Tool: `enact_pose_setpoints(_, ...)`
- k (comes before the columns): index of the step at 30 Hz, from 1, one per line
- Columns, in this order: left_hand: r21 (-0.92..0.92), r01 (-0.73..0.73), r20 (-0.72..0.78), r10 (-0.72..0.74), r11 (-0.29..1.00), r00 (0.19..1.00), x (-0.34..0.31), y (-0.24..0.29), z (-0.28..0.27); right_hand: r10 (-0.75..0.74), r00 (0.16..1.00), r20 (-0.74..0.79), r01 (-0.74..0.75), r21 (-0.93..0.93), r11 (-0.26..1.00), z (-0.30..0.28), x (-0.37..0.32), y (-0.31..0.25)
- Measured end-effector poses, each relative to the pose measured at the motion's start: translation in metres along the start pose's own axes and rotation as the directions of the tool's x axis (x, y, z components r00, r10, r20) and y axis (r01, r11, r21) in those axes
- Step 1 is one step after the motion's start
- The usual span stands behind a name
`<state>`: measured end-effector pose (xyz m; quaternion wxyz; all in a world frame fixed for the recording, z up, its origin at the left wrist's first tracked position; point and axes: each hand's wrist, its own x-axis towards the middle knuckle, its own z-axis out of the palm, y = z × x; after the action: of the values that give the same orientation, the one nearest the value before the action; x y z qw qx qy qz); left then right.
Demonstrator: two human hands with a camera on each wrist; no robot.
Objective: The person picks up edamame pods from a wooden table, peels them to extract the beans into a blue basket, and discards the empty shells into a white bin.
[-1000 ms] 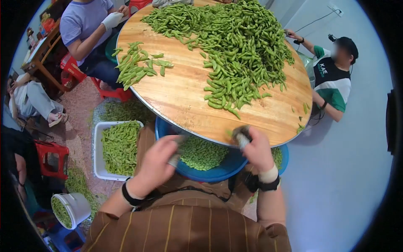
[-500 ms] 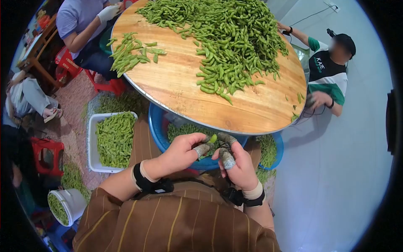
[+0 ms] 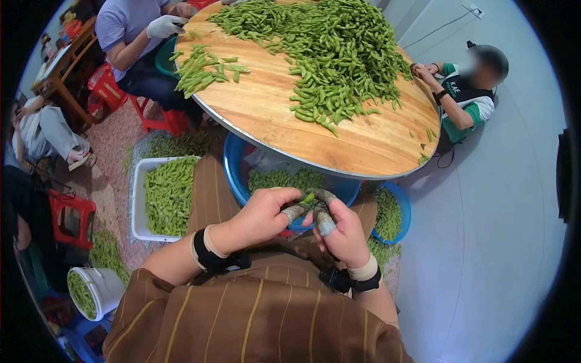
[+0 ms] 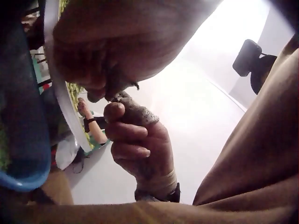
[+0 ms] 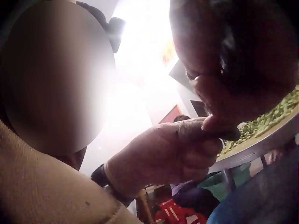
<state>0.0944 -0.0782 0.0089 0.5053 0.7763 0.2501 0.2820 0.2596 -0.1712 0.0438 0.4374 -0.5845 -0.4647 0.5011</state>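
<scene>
My left hand (image 3: 260, 213) and right hand (image 3: 344, 233) meet below the near edge of the round table, over a blue basin (image 3: 233, 172) of shelled green beans (image 3: 281, 179). Between the fingertips of both hands a green soybean pod (image 3: 309, 198) is pinched, partly hidden by the fingers. Grey, dirty wrappings cover the thumbs and some fingers. In the left wrist view, the right hand (image 4: 145, 144) has its fingers curled in close to the left one. The right wrist view shows the left hand (image 5: 159, 151) reaching to the right fingertips, with the pod hidden.
A large heap of soybean pods (image 3: 351, 60) covers the back of the wooden table (image 3: 260, 121); a smaller pile (image 3: 203, 69) lies left. A white tub (image 3: 138, 206), a white bucket (image 3: 109, 290) and another blue basin (image 3: 404, 212) stand around me. People sit left and right.
One second ago my hands were apart, the right at the table edge with something green. They came together over the basin around a pod. The person at right has brought both hands together.
</scene>
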Motion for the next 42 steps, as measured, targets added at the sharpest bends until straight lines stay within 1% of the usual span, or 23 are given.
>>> enact_pose_setpoints(1, -0.002, 0.002, -0.001, -0.002, 1.000, 1.000, -0.002, -0.003, -0.001, 0.002, 1.000, 0.002, -0.002, -0.001, 1.000, 0.002, 0.000, 0.000)
enact_pose_setpoints(3, 0.181, -0.154, -0.045, 0.165, 0.971, 0.985, -0.004, -0.012, -0.002, 0.037, 0.999, 0.025, -0.039, 0.072, 0.997, 0.005, 0.002, -0.002)
enact_pose_setpoints(7, 0.229, -0.218, -0.060, 0.237, 0.949, 0.970, -0.006, -0.011, -0.004, 0.079, 0.994, 0.070, -0.082, 0.046, 0.996, 0.001, 0.007, 0.006)
enact_pose_setpoints(9, -0.050, -0.091, 0.018, 0.092, 0.995, 0.996, -0.004, -0.012, -0.005, 0.084, 0.991, 0.103, -0.106, 0.233, 0.967, -0.001, 0.009, 0.010)
enact_pose_setpoints(10, -0.052, -0.086, 0.028, 0.088, 0.995, 0.996, -0.003, -0.014, -0.006, 0.089, 0.991, 0.097, -0.110, 0.240, 0.964, -0.003, 0.009, 0.009)
enact_pose_setpoints(11, -0.453, 0.231, 0.194, -0.158, 0.861, 0.968, -0.001, -0.017, -0.008, 0.139, 0.981, 0.134, -0.179, 0.366, 0.913, -0.004, 0.008, 0.005)
enact_pose_setpoints(12, -0.695, 0.525, 0.432, -0.299, 0.492, 0.851, 0.001, -0.021, -0.010, 0.181, 0.967, 0.178, -0.246, 0.484, 0.840, -0.005, 0.007, 0.003)
enact_pose_setpoints(16, -0.786, 0.590, 0.574, -0.137, 0.185, 0.807, 0.009, -0.036, -0.013, 0.190, 0.968, 0.166, -0.244, 0.430, 0.869, -0.009, 0.013, 0.005)
enact_pose_setpoints(17, -0.782, 0.596, 0.578, -0.144, 0.184, 0.803, 0.011, -0.036, -0.013, 0.148, 0.973, 0.175, -0.201, 0.340, 0.919, -0.011, 0.015, 0.008)
enact_pose_setpoints(18, -0.754, 0.588, 0.552, -0.204, 0.291, 0.809, 0.012, -0.035, -0.013, 0.106, 0.976, 0.189, -0.152, 0.246, 0.957, -0.013, 0.017, 0.010)
enact_pose_setpoints(20, -0.704, 0.583, 0.522, -0.261, 0.406, 0.812, 0.017, -0.033, -0.012, 0.138, 0.962, 0.235, -0.198, 0.254, 0.947, -0.018, 0.025, 0.013)
enact_pose_setpoints(22, -0.573, 0.514, 0.407, -0.323, 0.639, 0.854, 0.026, -0.029, -0.007, 0.160, 0.947, 0.277, -0.232, 0.252, 0.939, -0.027, 0.034, 0.014)
enact_pose_setpoints(24, -0.527, 0.494, 0.405, -0.306, 0.692, 0.861, 0.033, -0.036, -0.003, 0.222, 0.931, 0.291, -0.321, 0.357, 0.877, -0.035, 0.037, 0.018)
enact_pose_setpoints(26, -0.041, 0.193, 0.262, -0.175, 0.980, 0.949, 0.043, -0.032, -0.002, 0.216, 0.935, 0.281, -0.317, 0.392, 0.864, -0.043, 0.041, 0.024)
enact_pose_setpoints(27, 0.155, -0.032, 0.245, -0.007, 0.987, 0.970, 0.050, -0.026, -0.003, 0.220, 0.939, 0.262, -0.314, 0.406, 0.858, -0.045, 0.042, 0.027)
enact_pose_setpoints(31, 0.386, -0.168, 0.148, 0.120, 0.907, 0.982, 0.056, -0.035, 0.013, 0.207, 0.960, 0.190, -0.272, 0.440, 0.856, -0.047, 0.051, 0.039)
enact_pose_setpoints(35, 0.370, -0.125, 0.104, 0.092, 0.921, 0.990, 0.062, -0.041, 0.012, 0.202, 0.966, 0.162, -0.251, 0.396, 0.883, -0.045, 0.060, 0.044)
enact_pose_setpoints(36, 0.037, 0.236, 0.120, -0.239, 0.971, 0.964, 0.063, -0.037, 0.009, 0.191, 0.969, 0.156, -0.238, 0.386, 0.891, -0.045, 0.062, 0.047)
enact_pose_setpoints(37, -0.276, 0.565, 0.238, -0.515, 0.777, 0.824, 0.066, -0.034, 0.007, 0.180, 0.972, 0.151, -0.225, 0.372, 0.901, -0.046, 0.064, 0.049)
enact_pose_setpoints(38, -0.518, 0.640, 0.357, -0.536, 0.568, 0.765, 0.067, -0.033, 0.005, 0.194, 0.968, 0.156, -0.240, 0.373, 0.896, -0.046, 0.063, 0.048)
enact_pose_setpoints(40, -0.617, 0.650, 0.447, -0.482, 0.444, 0.754, 0.063, -0.040, 0.002, 0.181, 0.973, 0.145, -0.225, 0.405, 0.886, -0.044, 0.063, 0.041)
enact_pose_setpoints(41, -0.620, 0.652, 0.447, -0.487, 0.436, 0.750, 0.061, -0.040, 0.001, 0.195, 0.969, 0.151, -0.241, 0.402, 0.883, -0.044, 0.063, 0.042)
enact_pose_setpoints(42, -0.543, 0.647, 0.432, -0.483, 0.535, 0.762, 0.061, -0.041, 0.000, 0.200, 0.967, 0.156, -0.247, 0.401, 0.882, -0.044, 0.064, 0.043)
